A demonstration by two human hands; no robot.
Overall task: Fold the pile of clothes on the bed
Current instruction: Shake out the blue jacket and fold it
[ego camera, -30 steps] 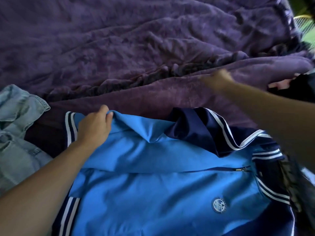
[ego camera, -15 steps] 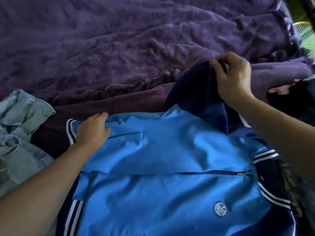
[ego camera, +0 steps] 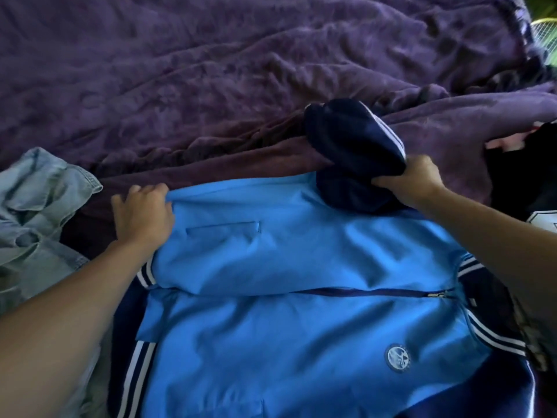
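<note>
Right hand (ego camera: 413,182) was clamped round the navy sleeve (ego camera: 355,146), bunched into a thick wad at the far right corner of the blue track jacket (ego camera: 286,327), fingers curled under the cloth. Left hand (ego camera: 141,215) sat on the far left corner, fingers curled over the fabric edge and pinning it. The jacket lay spread front-up on the bed (ego camera: 211,176), its zip (ego camera: 376,292) running across the view.

It looked light and limp, a smooth synthetic weave with a slight sheen, probably slippery enough for folds to slide unless pressed flat. The surest holds seemed to be the seams and the ribbed, white-striped bands (ego camera: 144,276) at the edges. The zip and the round badge (ego camera: 398,357) were likely the only stiff spots.

Beyond it spread a plush purple blanket (ego camera: 211,70), deeply rumpled. A pale denim garment (ego camera: 36,206), thicker and probably stiffer, lay crumpled at the left. Dark clothes (ego camera: 518,182) were heaped at the right.
</note>
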